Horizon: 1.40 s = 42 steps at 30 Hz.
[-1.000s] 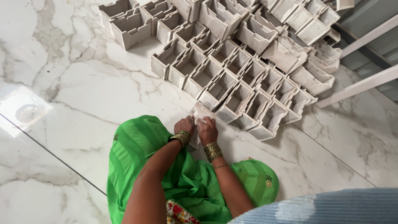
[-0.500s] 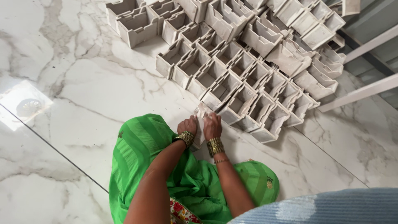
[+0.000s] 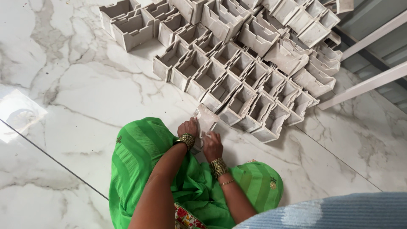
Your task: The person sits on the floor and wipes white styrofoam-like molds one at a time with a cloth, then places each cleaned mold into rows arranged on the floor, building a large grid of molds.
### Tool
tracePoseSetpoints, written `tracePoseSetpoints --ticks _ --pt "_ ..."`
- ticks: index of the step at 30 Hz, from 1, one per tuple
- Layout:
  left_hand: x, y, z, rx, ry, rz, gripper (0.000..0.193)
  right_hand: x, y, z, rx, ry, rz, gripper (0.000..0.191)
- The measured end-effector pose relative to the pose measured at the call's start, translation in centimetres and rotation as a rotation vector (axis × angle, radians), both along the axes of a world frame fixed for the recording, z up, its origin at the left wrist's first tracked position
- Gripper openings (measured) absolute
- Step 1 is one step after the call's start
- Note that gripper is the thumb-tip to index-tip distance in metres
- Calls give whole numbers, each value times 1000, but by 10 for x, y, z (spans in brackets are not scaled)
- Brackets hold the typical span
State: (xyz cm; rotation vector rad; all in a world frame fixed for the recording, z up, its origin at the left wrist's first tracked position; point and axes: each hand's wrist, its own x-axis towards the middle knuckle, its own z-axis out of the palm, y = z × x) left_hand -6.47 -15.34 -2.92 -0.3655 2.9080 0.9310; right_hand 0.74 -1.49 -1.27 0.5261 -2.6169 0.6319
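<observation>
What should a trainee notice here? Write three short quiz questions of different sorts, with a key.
1. True or false: both hands grip the same grey piece.
2. Where do the finished grey boxes lie: A) on a table, B) on the marble floor, C) in a crate?
3. What colour is the cloth over the person's knees?

Key
1. True: the left hand and the right hand both hold the grey piece at the near edge of the rows.
2. B.
3. Green, the green garment.

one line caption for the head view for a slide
Both hands, left hand and right hand, grip a pale grey cardboard tray piece beside rows of grey open-topped boxes on white marble floor.
</observation>
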Motion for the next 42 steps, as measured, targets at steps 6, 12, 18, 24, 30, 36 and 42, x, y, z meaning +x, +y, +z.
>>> tracePoseSetpoints --ticks 6,12,18,24,30,36,42 --pt "0 -1 4 -30 3 6 42 -76 9 3 61 -9 -127 20" --pt "3 2 5 -22 72 29 41 -90 18 -8 -21 31 -155 26" --pt "2 3 0 -11 108 49 40 -31 32 -41 -311 -42 -146 17" --pt "0 1 1 -5 20 -10 43 -25 33 -32 -186 75 -115 23" --pt "0 -1 4 10 10 -31 45 -46 33 -19 -53 91 -188 20" --pt "1 -1 5 -6 40 -1 42 -36 32 -23 -81 48 -144 23" --pt "1 -1 4 6 51 -15 41 -18 37 -19 -66 62 -56 23"
